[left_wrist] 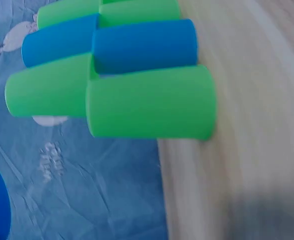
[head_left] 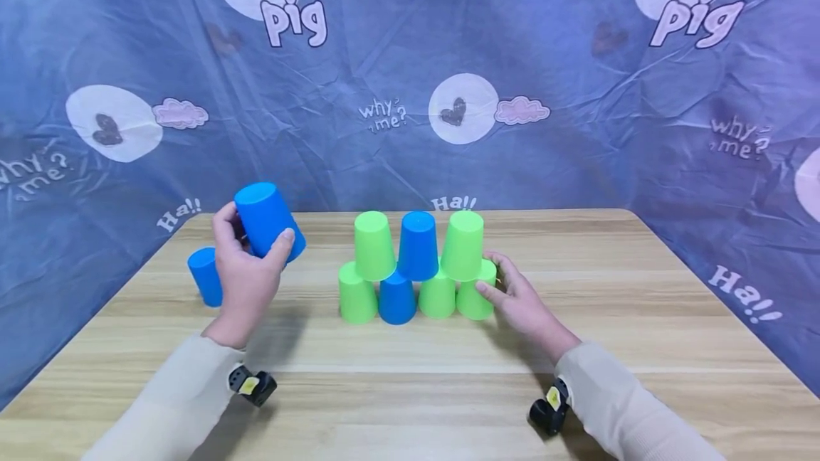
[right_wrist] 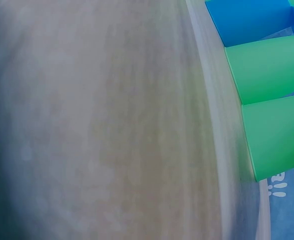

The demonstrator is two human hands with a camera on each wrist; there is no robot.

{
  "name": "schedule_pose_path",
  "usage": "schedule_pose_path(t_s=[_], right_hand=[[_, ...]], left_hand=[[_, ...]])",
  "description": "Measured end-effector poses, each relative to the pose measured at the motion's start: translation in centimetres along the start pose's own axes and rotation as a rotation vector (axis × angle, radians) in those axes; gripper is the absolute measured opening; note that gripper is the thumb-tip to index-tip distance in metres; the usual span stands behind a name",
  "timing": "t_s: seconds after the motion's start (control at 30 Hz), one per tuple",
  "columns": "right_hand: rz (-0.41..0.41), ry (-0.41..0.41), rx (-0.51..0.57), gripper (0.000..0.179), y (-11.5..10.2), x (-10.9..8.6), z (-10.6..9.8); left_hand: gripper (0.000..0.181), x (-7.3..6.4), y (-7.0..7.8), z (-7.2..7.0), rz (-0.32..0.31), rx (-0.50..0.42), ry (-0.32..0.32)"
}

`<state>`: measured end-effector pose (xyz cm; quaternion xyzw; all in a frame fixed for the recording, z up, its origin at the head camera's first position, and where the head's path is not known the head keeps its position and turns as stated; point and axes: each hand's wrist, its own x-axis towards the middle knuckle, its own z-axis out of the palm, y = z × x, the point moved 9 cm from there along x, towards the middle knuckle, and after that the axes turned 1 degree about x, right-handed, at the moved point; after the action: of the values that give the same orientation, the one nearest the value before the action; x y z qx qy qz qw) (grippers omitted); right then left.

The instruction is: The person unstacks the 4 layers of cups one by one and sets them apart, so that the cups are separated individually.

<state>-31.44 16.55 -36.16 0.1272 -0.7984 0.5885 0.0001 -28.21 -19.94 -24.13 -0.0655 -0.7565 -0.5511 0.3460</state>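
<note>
So the biggest thing here is a wrinkly blue fabric backdrop (head_left: 525, 27) with white "pig" and "why me?" prints, hanging behind a pale wood-grain table (head_left: 410, 397). Two off-white sleeves (head_left: 173, 397) reach in from the near edge. Between the hands there's a two-row wall of upside-down, tapered plastic-looking cups (head_left: 418, 251): green, blue, green, green along the bottom, then green, blue, green bridging the gaps on top.

Left hand (head_left: 246, 287) is pinching a solid blue tapered cup (head_left: 265, 219) between thumb and fingers, tilted, up off the table and left of the wall, well apart from it. It partly blocks a second blue cup (head_left: 205, 279) standing on the table just beyond. Right hand (head_left: 522, 304) is curled round the green end cup (head_left: 472, 304) on the bottom right, thumb in front, fingers at the far side. Smallest bits: black wrist gadgets with yellow labels (head_left: 259, 390), one per cuff.
</note>
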Motion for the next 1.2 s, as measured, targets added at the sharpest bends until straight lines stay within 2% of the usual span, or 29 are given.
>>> schedule_pose_path(t_s=[0.23, 0.37, 0.6, 0.7, 1.0, 1.2], right_hand=[[0.004, 0.002, 0.005, 0.052, -0.1, 0.0, 0.0], [0.007, 0.002, 0.007, 0.053, -0.1, 0.0, 0.0], [0.018, 0.001, -0.004, 0.053, -0.1, -0.1, 0.0], [0.025, 0.000, -0.002, 0.053, 0.0, -0.1, 0.1], [0.022, 0.007, 0.001, 0.053, 0.0, -0.1, 0.0], [0.006, 0.007, -0.003, 0.052, -0.2, -0.1, 0.1]], left_hand=[[0.063, -0.6, -3.1, -1.9, -0.195, 0.045, 0.021], [0.065, -1.0, -4.6, -2.4, -0.279, 0.063, 0.006], [0.072, -1.6, -6.6, -3.0, -0.361, 0.122, -0.052], [0.075, -2.0, -7.8, -3.1, -0.418, 0.150, -0.082], [0.081, -2.6, -10.8, -2.6, -0.561, 0.251, -0.211], [0.083, -2.8, -12.3, -2.5, -0.618, 0.255, -0.232]])
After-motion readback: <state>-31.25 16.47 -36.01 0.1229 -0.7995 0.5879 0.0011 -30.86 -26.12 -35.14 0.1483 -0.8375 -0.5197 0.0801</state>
